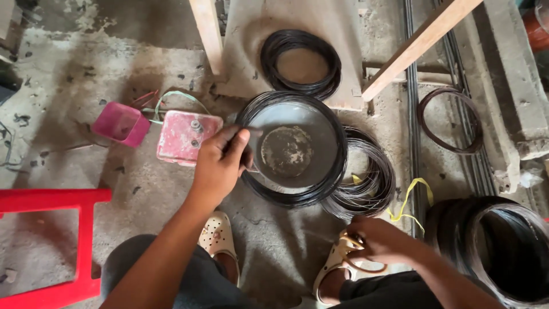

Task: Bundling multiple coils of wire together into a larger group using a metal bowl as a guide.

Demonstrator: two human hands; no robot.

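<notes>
My left hand (220, 163) grips the left side of a round coil of thin black wire (297, 197) that lies on the concrete floor around a grey disc (286, 150). My right hand (380, 240) is low at the right, closed on a short bent piece of wire by my right sandal (331, 269). A looser coil of black wire (372, 183) lies partly under the gripped coil, with a yellow strap (407, 197) tied to it. My left sandal (219, 236) is just below my left hand.
Another black wire coil (300, 57) rests on a concrete slab beyond. A rusty wire ring (449, 120) lies at right, a large wire bundle (497, 246) at lower right. A pink box (121, 123), a pink block (186, 137), a red stool (54, 246) and wooden beams (420, 43) surround.
</notes>
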